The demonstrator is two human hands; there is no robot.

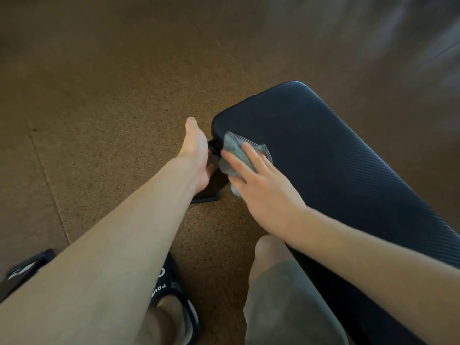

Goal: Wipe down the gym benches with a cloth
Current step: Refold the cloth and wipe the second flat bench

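The long black padded gym bench runs from the middle toward 4 o'clock, with the left hand reaching under its end, fingers hidden, and the right hand pressing a small grey cloth flat at its 9 o'clock edge.

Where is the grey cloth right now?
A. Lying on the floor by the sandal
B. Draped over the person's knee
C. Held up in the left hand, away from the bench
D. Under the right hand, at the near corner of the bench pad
D: the cloth lies beneath the flat fingers of the right hand, pressed on the corner of the bench.
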